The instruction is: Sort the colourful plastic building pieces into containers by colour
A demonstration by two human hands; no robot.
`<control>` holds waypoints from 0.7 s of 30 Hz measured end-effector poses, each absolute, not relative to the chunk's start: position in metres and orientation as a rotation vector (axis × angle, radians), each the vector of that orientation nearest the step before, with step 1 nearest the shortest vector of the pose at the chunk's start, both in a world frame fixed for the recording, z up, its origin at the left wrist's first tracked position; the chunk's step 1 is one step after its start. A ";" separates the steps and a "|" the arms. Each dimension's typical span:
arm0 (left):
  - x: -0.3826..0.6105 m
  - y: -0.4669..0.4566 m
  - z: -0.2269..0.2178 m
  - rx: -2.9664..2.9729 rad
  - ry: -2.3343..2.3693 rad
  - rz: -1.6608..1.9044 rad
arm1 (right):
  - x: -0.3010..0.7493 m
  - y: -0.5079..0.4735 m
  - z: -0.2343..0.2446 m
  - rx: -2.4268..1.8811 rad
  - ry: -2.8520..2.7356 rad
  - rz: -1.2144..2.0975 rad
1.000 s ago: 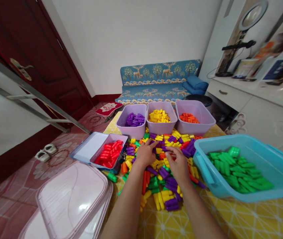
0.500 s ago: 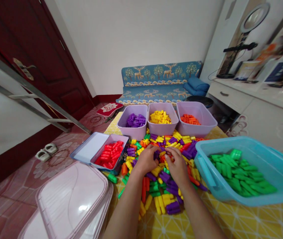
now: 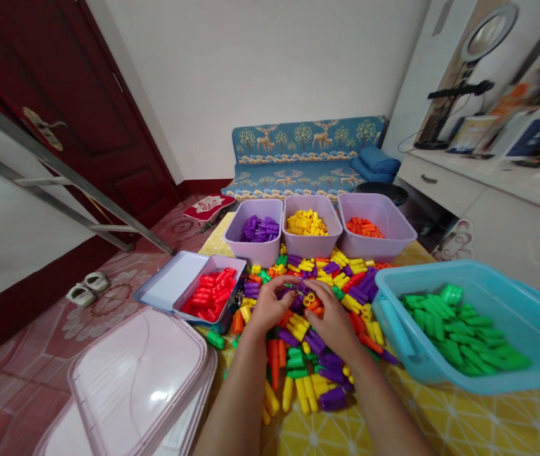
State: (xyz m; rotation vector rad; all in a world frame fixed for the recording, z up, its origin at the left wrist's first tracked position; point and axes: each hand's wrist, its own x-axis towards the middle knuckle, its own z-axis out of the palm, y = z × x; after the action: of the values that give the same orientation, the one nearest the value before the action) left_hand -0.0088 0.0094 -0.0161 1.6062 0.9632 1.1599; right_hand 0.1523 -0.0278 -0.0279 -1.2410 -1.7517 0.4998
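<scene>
A heap of bullet-shaped plastic building blocks (image 3: 293,361) in purple, yellow, orange, green and red covers the middle of the table. My left hand (image 3: 270,307) reaches into it, fingers curved and thumb apart from them. Facing it from the other side, my right hand (image 3: 331,315) is also curved, its thumb and fingers spread around some blocks. Between the two hands lie orange blocks, purple blocks and a yellow block (image 3: 308,299) with its round hollow end showing. The fingertips are partly hidden among the blocks, and I see nothing firmly gripped.
Behind the heap stand lilac bins of purple (image 3: 229,235), yellow (image 3: 312,246) and orange blocks (image 3: 400,231). Red blocks fill a lilac tray (image 3: 225,263) at left; green ones lie in a blue tub (image 3: 450,381) at right. Pale lids (image 3: 141,373) are stacked front left.
Both hands have shifted slightly within the heap, fingers more curved inward. Blocks between and in front of them have tumbled, and a yellow hollow end now shows.
</scene>
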 end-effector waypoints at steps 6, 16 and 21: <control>-0.008 0.007 -0.012 1.457 0.849 1.042 | 0.150 -0.024 -0.031 -1.363 -1.681 0.409; -0.007 0.003 -0.010 1.911 1.013 0.986 | 0.160 -0.026 -0.030 -1.405 -1.410 0.437; -0.010 0.004 -0.015 2.026 1.104 0.873 | 0.165 -0.026 -0.029 -1.435 -1.383 0.313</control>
State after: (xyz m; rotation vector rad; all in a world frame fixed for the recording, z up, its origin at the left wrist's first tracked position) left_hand -0.0097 0.0045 -0.0150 2.0256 1.1036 0.8728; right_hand 0.1648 -0.0259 -0.0290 -1.4354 -1.3826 0.3130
